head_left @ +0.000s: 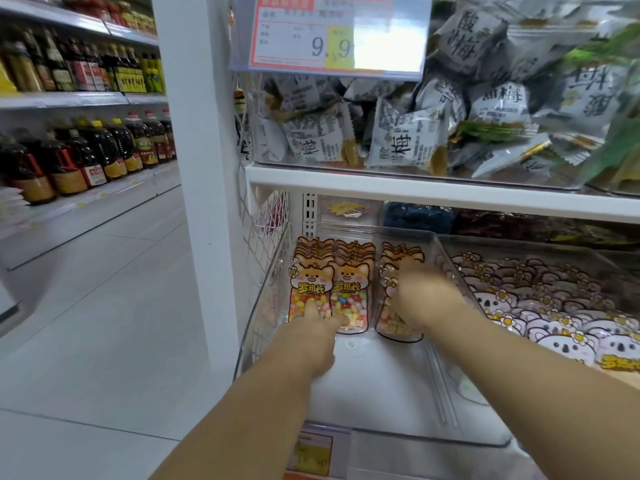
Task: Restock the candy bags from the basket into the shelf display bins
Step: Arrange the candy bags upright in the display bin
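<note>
Clear bin (381, 386) of fox candy bags (349, 285)

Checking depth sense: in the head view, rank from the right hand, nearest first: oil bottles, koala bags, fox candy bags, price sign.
1. fox candy bags, under the right hand
2. koala bags, next bin, right
3. price sign, shelf above
4. oil bottles, far left shelves

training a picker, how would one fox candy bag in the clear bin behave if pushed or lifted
Probably floppy: the fox candy bags are thin film pouches leaning in rows. Likely bottom-heavy, as the beans fill only the lower half. May slide easily on the smooth clear bin floor.
</note>
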